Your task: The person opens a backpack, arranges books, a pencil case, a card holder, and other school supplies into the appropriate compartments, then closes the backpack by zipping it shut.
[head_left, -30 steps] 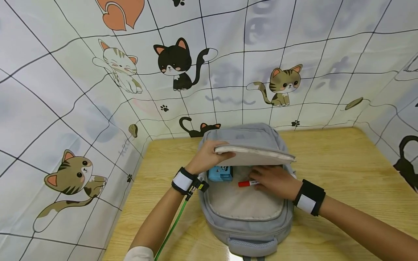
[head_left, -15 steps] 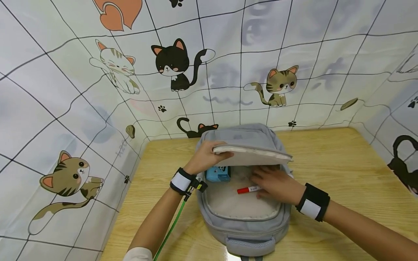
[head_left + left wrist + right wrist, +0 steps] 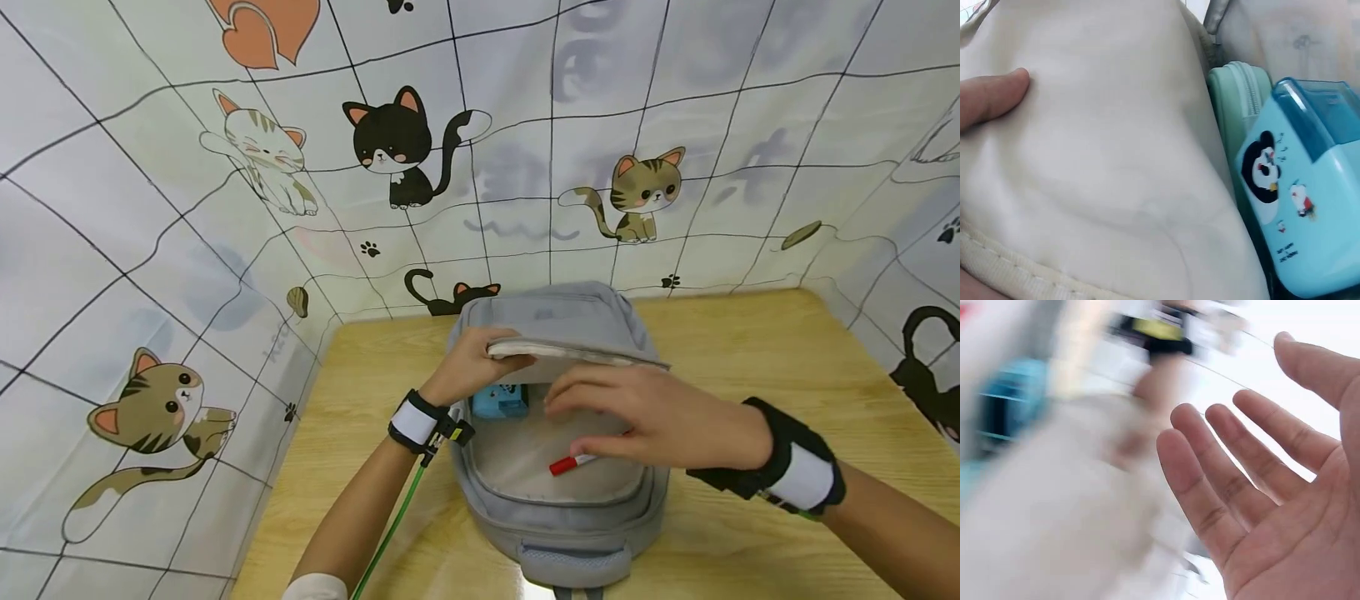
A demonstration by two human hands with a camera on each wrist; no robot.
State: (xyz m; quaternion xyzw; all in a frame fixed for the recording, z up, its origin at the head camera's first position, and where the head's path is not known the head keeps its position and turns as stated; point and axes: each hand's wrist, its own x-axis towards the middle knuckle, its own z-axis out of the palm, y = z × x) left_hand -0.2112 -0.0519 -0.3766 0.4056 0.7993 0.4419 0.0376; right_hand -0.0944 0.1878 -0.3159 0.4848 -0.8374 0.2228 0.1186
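Note:
A grey backpack (image 3: 555, 533) lies on the wooden table with its front pocket unzipped. My left hand (image 3: 472, 362) pinches the edge of the raised pocket flap (image 3: 570, 352), thumb on the pale lining in the left wrist view. Above the pocket, my right hand (image 3: 637, 408) has its fingers spread and holds nothing; its palm shows bare in the right wrist view. A red-capped marker (image 3: 566, 464) lies on the lining below it, its far end hidden by the hand. Under the flap sits a light-blue box (image 3: 1304, 194) with a panda print, beside a mint-green zipped case (image 3: 1235, 100).
The wooden table (image 3: 765, 392) extends on both sides of the backpack. Behind it hangs a white cloth (image 3: 525, 167) with grid lines and printed cats. A green cable (image 3: 390, 533) runs along the left forearm from the wrist camera.
My right hand has come up out of the pocket, away from the marker, and its fingers have spread. The marker has shifted slightly toward the backpack's top handle. My left hand keeps the flap raised.

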